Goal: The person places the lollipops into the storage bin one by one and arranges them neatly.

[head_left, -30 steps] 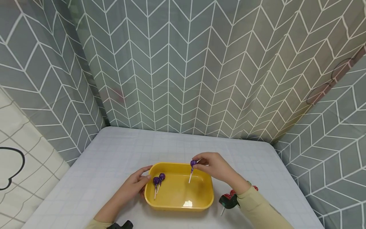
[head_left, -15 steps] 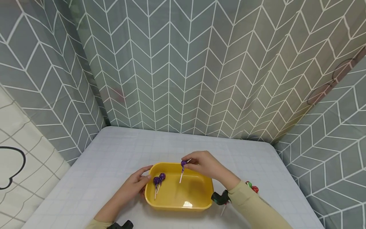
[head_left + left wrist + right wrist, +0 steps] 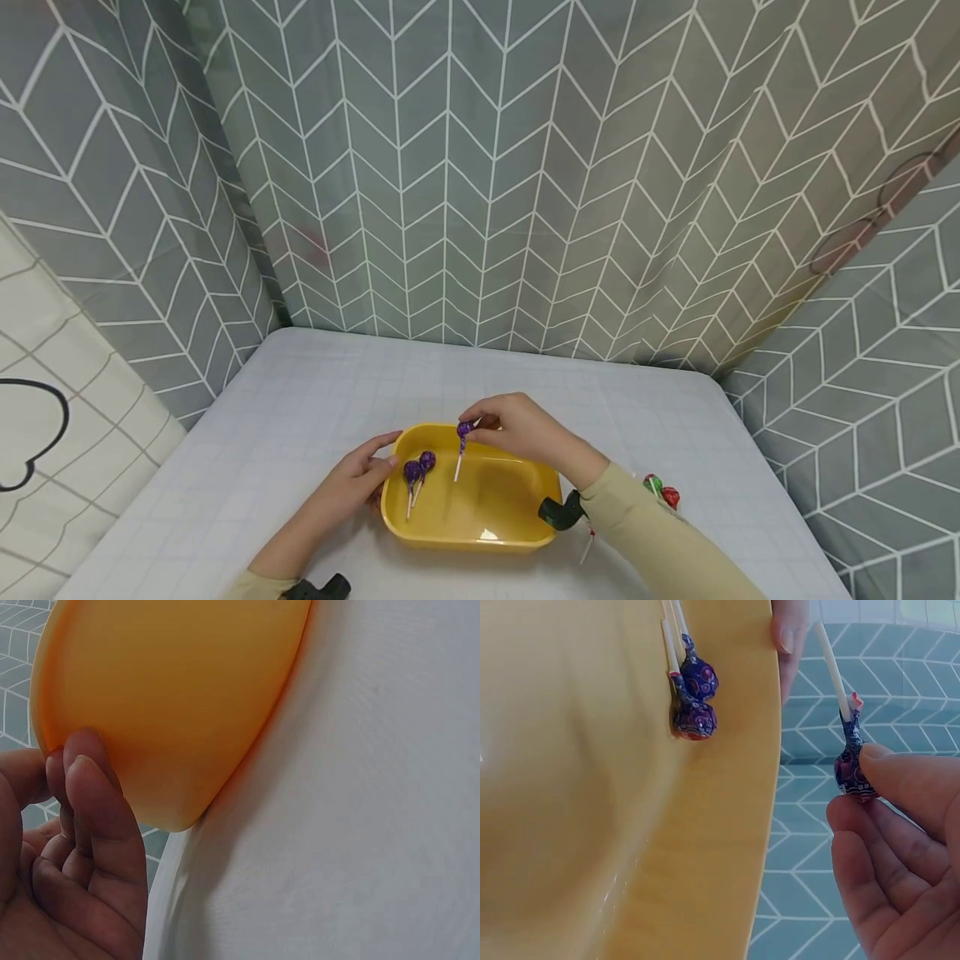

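My right hand (image 3: 517, 427) pinches a purple-wrapped lollipop (image 3: 850, 769) by its candy head between thumb and fingertips. The white stick points down over the yellow tray (image 3: 510, 533) in the head view. Two more purple lollipops (image 3: 412, 472) lie side by side inside the tray's left end, sticks toward the near side. At that left end, my left hand (image 3: 348, 483) holds the rim, with the thumb at the edge and fingers against the outer wall. The left wrist view shows those fingertips (image 3: 94, 784) at the tray's orange-looking side.
Right of the tray, a green and a red lollipop (image 3: 670, 497) lie on the white tabletop (image 3: 322, 375), partly hidden by the right sleeve. Another stick (image 3: 587, 546) shows below the black wrist camera (image 3: 561, 512). Grey patterned curtains (image 3: 480, 167) stand behind the table.
My right hand has moved left over the tray with the lollipop, toward the two lying there. The red and green lollipops have come out from behind the sleeve. My left hand stays at the rim.
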### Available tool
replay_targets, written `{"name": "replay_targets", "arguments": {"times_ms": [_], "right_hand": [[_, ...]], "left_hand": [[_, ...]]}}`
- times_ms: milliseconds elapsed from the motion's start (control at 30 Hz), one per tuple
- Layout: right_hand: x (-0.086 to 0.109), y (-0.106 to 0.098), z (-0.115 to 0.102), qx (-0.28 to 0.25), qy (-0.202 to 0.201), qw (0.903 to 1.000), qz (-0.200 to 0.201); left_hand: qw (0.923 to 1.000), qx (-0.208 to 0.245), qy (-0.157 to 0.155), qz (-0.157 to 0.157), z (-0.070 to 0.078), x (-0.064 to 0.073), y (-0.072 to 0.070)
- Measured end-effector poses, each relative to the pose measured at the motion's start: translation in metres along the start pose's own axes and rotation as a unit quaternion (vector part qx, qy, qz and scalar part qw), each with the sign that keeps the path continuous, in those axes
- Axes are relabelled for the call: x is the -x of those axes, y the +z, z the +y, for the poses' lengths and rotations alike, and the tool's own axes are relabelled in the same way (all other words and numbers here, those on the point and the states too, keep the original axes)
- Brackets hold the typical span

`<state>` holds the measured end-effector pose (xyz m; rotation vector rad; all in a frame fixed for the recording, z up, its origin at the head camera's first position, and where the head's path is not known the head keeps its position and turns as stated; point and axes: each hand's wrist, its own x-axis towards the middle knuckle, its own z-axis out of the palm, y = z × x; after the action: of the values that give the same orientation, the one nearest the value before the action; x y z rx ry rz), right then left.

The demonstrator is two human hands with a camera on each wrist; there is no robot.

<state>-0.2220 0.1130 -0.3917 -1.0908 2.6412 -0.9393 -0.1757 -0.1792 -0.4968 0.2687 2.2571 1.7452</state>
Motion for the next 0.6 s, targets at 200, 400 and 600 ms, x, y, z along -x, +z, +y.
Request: {"name": "replay_targets", "arguments": {"times_ms": [200,400,600], "right_hand": [[-0.008,0.008,-0.001,-0.004,0.0,0.9998,-0.017],[-0.016,0.015,-0.004,0.009,-0.01,0.9994,-0.032],[-0.022,0.022,-0.006,0.021,-0.014,0.9987,-0.045]], "left_hand": [[1.0,0.005,-0.002,0.004,-0.001,-0.001,0.0],[0.9999,0.0,-0.007,0.01,0.0,-0.001,0.001],[0.9999,0.0,-0.009,0.014,0.002,0.0,0.001]]}}
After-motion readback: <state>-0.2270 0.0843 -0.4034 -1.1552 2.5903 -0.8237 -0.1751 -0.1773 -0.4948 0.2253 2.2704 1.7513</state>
